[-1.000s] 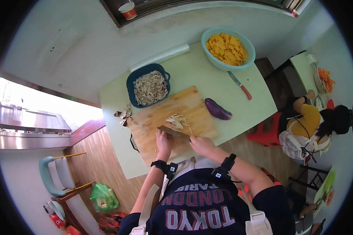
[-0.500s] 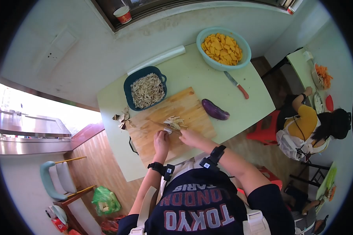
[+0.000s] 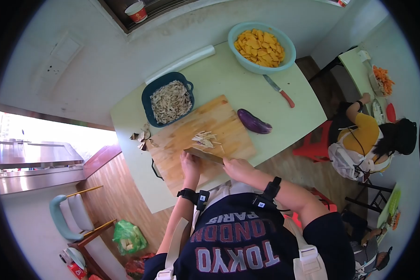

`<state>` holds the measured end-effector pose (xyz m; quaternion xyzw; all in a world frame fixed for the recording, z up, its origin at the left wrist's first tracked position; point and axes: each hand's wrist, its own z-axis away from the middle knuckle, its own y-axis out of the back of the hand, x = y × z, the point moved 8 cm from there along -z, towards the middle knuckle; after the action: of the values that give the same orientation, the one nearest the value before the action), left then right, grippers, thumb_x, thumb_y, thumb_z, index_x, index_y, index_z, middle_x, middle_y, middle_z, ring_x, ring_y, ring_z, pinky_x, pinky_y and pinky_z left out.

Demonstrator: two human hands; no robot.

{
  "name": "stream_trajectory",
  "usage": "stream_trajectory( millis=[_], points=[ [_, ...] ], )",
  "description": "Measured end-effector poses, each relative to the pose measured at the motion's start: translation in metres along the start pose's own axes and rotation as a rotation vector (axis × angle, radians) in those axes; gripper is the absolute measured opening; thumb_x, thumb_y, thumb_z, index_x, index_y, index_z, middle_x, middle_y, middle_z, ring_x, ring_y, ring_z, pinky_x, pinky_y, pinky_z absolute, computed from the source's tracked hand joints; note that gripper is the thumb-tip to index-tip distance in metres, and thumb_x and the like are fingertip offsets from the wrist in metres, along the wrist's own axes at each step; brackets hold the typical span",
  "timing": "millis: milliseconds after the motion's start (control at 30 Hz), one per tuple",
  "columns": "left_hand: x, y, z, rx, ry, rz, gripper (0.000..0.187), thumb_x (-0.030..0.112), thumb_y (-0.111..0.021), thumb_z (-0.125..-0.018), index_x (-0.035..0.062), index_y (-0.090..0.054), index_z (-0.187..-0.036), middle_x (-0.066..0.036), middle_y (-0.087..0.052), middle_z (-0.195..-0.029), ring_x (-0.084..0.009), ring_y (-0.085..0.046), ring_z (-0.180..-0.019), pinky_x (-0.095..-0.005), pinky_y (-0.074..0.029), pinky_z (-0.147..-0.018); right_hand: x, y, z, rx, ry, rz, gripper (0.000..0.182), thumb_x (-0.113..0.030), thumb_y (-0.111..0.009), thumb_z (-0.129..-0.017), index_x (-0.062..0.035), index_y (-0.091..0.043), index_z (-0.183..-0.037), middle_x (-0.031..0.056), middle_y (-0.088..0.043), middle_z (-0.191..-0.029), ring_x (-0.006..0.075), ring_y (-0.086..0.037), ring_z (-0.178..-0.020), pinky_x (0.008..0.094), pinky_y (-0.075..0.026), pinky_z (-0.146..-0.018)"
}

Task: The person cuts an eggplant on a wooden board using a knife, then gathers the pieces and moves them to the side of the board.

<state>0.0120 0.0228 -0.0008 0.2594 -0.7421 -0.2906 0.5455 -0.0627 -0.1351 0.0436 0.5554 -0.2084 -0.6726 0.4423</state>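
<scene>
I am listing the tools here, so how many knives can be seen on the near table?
2. One knife lies across the cutting board at the person's right hand. The red-handled knife lies below the light blue bowl. Others may be hidden.

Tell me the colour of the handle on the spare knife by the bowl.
Red, on the spare knife; head view.

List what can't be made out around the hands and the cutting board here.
- Head view: what the left hand pins down is hidden under its fingers.
- Knife handle: covered by the right hand.
- Near edge of the cutting board: blocked by both wrists.
- Cut strips: too small to identify.
</scene>
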Motion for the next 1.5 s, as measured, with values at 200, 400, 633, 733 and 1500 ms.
stream_trajectory(
  millis=[200, 400, 633, 733, 1500],
  points=[
    [0.002, 0.002, -0.002, -0.019, -0.008, 0.031, 0.019, -0.002, -0.053, -0.070, 0.0016, -0.059, -0.087, -0.016, -0.058, -0.090, -0.0362, -0.051, -0.083, -0.0422, -0.043, -0.075, 0.002, -0.009, -0.005, -0.002, -0.032, -0.019, 0.021, -0.018, -0.051, -0.083, 0.0016, -0.048, -0.087, 0.0199, -0.060, -0.067, 0.0374, -0.060, -0.064, 0.0460, -0.047, -0.058],
    [-0.004, -0.003, -0.004, -0.142, 0.081, -0.039, 0.012, 0.002, -0.056, -0.073, 0.0017, -0.060, -0.084, -0.017, -0.058, -0.089, -0.0359, -0.051, -0.083, -0.0414, -0.043, -0.075, -0.006, -0.009, -0.040, 0.062, 0.021, -0.094, 0.022, -0.020, -0.051, -0.082, 0.0016, -0.049, -0.086, 0.0208, -0.059, -0.068, 0.0385, -0.059, -0.065, 0.0470, -0.047, -0.058],
    [-0.002, 0.001, -0.001, -0.101, 0.060, 0.010, 0.011, 0.004, -0.057, -0.073, 0.0018, -0.059, -0.083, -0.017, -0.057, -0.087, -0.0350, -0.051, -0.086, -0.0411, -0.043, -0.076, 0.000, 0.009, -0.002, -0.009, -0.007, -0.001, 0.020, -0.020, -0.051, -0.082, 0.0001, -0.050, -0.085, 0.0211, -0.060, -0.070, 0.0387, -0.060, -0.067, 0.0467, -0.048, -0.059],
    [-0.004, 0.002, 0.000, -0.048, 0.041, -0.025, 0.013, 0.001, -0.056, -0.072, 0.0018, -0.059, -0.084, -0.016, -0.056, -0.087, -0.0350, -0.050, -0.086, -0.0412, -0.043, -0.076, 0.001, 0.006, 0.005, -0.042, -0.042, 0.022, 0.018, -0.018, -0.050, -0.082, 0.0001, -0.051, -0.084, 0.0205, -0.061, -0.072, 0.0382, -0.060, -0.068, 0.0467, -0.048, -0.061],
    [0.006, -0.004, -0.007, -0.052, 0.027, 0.005, 0.006, 0.003, -0.058, -0.074, 0.0027, -0.057, -0.080, -0.015, -0.057, -0.085, -0.0339, -0.051, -0.085, -0.0400, -0.043, -0.074, 0.017, 0.005, -0.002, 0.009, -0.039, -0.049, 0.026, -0.027, -0.052, -0.083, -0.0013, -0.050, -0.086, 0.0219, -0.059, -0.070, 0.0402, -0.058, -0.067, 0.0482, -0.046, -0.059]
  ],
)
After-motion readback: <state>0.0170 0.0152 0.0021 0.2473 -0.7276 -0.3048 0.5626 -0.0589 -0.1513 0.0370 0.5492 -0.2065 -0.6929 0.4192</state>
